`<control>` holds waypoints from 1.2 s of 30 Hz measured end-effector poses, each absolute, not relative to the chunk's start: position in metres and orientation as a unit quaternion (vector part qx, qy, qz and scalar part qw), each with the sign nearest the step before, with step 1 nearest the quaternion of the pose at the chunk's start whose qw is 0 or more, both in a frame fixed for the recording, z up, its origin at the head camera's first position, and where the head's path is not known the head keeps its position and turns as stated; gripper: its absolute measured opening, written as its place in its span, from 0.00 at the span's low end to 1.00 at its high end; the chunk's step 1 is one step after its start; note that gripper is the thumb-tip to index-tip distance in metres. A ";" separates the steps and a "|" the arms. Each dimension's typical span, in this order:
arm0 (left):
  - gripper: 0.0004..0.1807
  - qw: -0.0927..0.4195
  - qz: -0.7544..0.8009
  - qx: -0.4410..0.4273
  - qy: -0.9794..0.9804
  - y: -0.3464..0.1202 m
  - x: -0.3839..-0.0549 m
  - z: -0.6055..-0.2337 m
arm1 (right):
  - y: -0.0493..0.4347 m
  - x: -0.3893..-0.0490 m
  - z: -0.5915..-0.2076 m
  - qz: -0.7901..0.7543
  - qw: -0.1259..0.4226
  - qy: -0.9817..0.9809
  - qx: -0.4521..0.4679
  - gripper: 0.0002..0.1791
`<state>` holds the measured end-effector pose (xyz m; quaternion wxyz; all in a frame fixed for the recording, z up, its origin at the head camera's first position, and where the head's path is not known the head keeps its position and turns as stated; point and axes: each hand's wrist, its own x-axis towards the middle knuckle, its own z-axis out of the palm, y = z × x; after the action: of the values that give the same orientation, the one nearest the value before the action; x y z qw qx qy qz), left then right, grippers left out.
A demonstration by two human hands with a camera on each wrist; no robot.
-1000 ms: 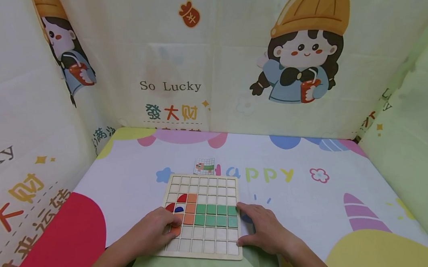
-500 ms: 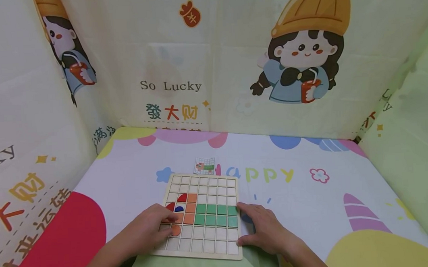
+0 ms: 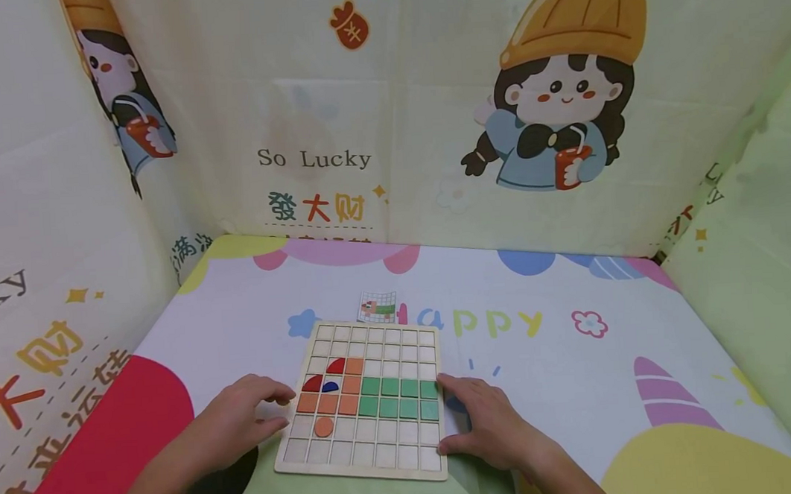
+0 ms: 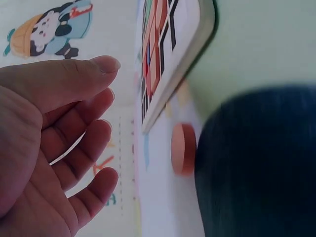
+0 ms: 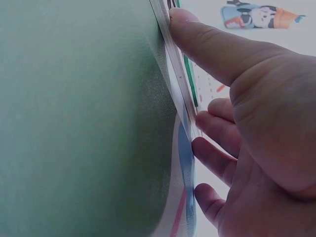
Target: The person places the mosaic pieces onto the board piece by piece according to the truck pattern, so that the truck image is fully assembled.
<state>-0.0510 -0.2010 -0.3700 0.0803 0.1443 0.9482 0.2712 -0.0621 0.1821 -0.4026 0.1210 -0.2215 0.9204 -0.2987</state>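
A square wooden grid board lies flat on the table with coloured pieces in it. Green squares form two rows at the right; orange squares, red quarter-circles and a blue half-circle sit at the left. In a lower cell lies an orange disc. My left hand hovers just left of the board, fingers loosely bent and holding nothing. My right hand rests against the board's right edge, thumb and forefinger apart. The left wrist view also shows a thick orange round piece on the table.
Behind the board lies a small pattern card with a similar picture. Printed cloth walls the table on the back and sides. The tabletop is covered with a patterned sheet. A dark blurred shape fills part of the left wrist view.
My left hand has drawn back leftward from the pieces and off the board, uncovering the orange disc and the leftmost orange square. The right hand stays at the board's edge.
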 end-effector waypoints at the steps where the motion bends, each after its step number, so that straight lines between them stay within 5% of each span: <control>1: 0.20 0.079 0.269 0.143 0.949 -0.204 -0.051 -0.370 | 0.182 -0.062 -0.403 -0.299 0.122 0.920 -0.221 0.53; 24: 0.21 0.158 0.266 0.086 0.947 -0.220 -0.053 -0.376 | 0.182 -0.061 -0.400 -0.301 0.122 0.919 -0.221 0.53; 36: 0.19 0.159 0.261 0.079 0.949 -0.220 -0.053 -0.380 | 0.182 -0.062 -0.399 -0.300 0.125 0.920 -0.221 0.53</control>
<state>-0.0533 -0.2200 -0.3796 0.1589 0.0793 0.9488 0.2613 -0.0615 0.1822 -0.3991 0.1253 -0.2211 0.9195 -0.2998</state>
